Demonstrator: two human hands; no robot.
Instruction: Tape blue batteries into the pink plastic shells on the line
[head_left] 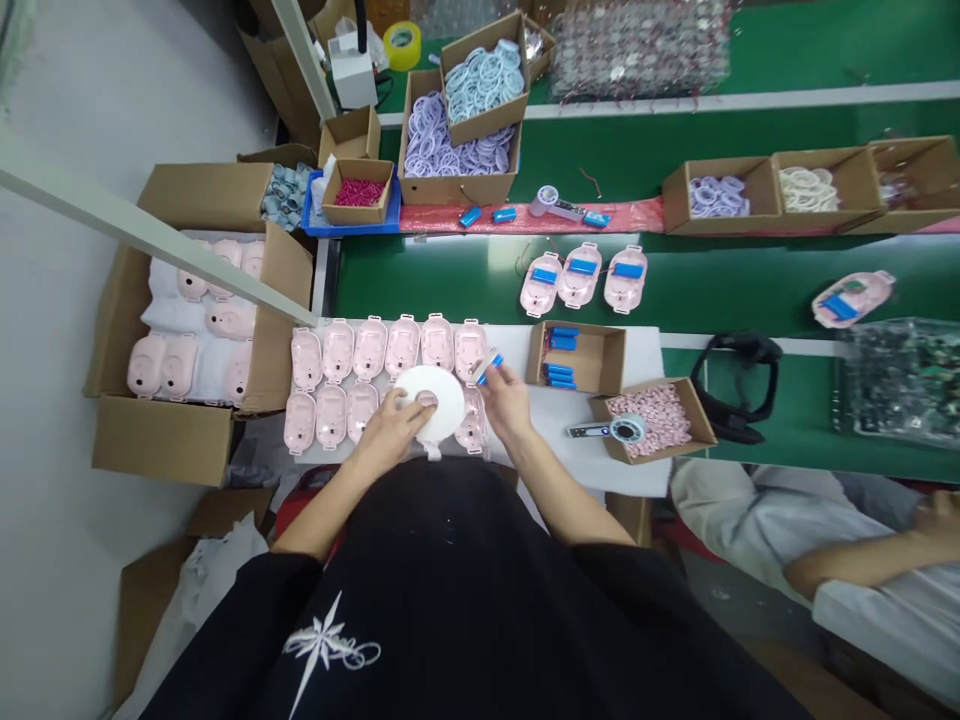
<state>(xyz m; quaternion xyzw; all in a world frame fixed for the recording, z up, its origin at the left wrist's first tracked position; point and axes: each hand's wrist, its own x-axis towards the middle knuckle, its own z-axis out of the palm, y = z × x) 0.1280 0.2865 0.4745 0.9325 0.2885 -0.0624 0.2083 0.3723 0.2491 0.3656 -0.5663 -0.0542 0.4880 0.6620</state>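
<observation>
My left hand (391, 428) is closed on a white roll of tape (444, 398), with fingers at its central hole. To its right, my right hand (508, 400) pinches a blue battery (489, 366) that has a whitish strip along it. Two rows of pink plastic housings (370, 350) lie on the white work surface (577, 455) around and beyond my hands; the roll hides part of the nearer row. Beyond my right hand, an open cardboard box (613, 362) holds several blue batteries (559, 374).
A box of small pink parts (660, 418) has a handheld fan (627, 429) lying across it. Pink housings with batteries (582, 275) rest on the green belt (435, 275). At left stands a carton (281, 275) of pink housings. Another person's forearm (862, 562) is at right.
</observation>
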